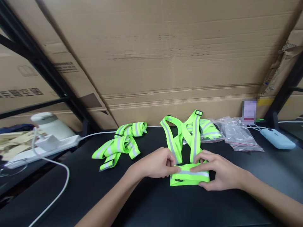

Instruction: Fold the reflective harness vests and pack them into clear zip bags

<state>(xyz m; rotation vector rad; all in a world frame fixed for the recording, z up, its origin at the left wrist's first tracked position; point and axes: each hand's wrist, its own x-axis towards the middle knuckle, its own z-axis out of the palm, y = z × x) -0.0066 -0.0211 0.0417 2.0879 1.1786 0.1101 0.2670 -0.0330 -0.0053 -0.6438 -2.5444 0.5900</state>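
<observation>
Black surface [146,205] is carrying the neon reflective harness [197,138] right of centre, straps running toward the far edge. Left hand [162,164] is pinching the folded waistband [189,178] at its left end; right hand [216,168] is gripping the right end, thumb at the lower edge. Webbing is looking light, soft, tough (floppy, folds probably needing pressure). Best holding: both ends, clear of the buckle [178,180].

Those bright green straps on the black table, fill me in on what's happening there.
A person's left hand and right hand are both on the lower band of a reflective harness, whose upper part extends away from the person. More green straps lie bundled to the left. Another bundle lies behind, beside clear plastic packaging.
</observation>
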